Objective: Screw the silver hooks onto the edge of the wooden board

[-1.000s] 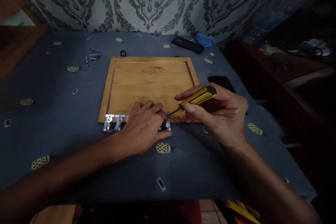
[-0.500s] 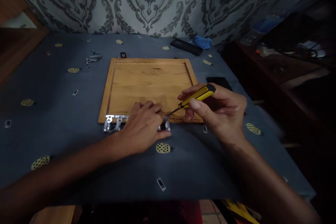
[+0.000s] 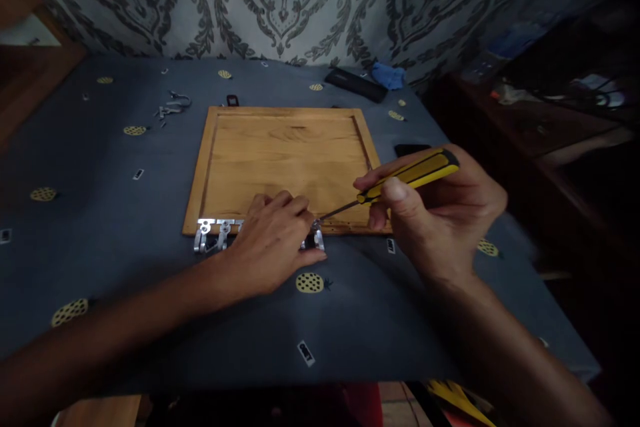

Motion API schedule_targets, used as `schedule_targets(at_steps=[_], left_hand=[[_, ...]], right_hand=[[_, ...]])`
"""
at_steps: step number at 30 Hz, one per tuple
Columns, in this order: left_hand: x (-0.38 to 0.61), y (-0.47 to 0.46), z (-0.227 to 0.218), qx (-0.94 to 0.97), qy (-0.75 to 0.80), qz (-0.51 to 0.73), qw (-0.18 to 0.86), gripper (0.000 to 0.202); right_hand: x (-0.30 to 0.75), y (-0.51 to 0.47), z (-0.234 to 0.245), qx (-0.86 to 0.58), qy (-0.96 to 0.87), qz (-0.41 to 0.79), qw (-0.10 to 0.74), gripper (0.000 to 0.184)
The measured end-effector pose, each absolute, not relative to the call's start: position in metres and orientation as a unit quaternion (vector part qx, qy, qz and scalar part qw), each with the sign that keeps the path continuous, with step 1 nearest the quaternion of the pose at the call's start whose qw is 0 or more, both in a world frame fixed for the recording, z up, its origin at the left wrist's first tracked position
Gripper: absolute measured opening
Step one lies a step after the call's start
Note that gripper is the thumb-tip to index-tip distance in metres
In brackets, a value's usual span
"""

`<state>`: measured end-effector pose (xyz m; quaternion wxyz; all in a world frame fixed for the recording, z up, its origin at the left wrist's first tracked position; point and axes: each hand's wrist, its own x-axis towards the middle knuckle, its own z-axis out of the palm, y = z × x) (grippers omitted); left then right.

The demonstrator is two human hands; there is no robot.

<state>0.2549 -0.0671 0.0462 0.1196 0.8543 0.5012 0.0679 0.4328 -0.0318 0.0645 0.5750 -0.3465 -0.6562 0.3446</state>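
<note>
Pinched: screwdriver in the right hand, tip at the end fitting!

Between thumb and fingers the handle is held, the hand part-curled around it. And the fitting? It is found left of that hand, at the board's near edge, right down the line of the shaft, which is slanted down and leftward. Lengthwise, the fitting is pointed off the edge, toward the wearer. Nearer to it is the left hand, laid palm-down over the row; whether anything is clasped beneath cannot be told.
</note>
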Motion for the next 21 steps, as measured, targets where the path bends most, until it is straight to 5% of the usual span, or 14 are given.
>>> schedule_targets(at_steps=[21], left_hand=[[0.255,-0.0672,0.0464,0.856,0.499,0.067,0.112,0.035]], right_hand=[[0.4305,-0.0312,0.0632,-0.347,-0.664,0.377,0.544,0.021]])
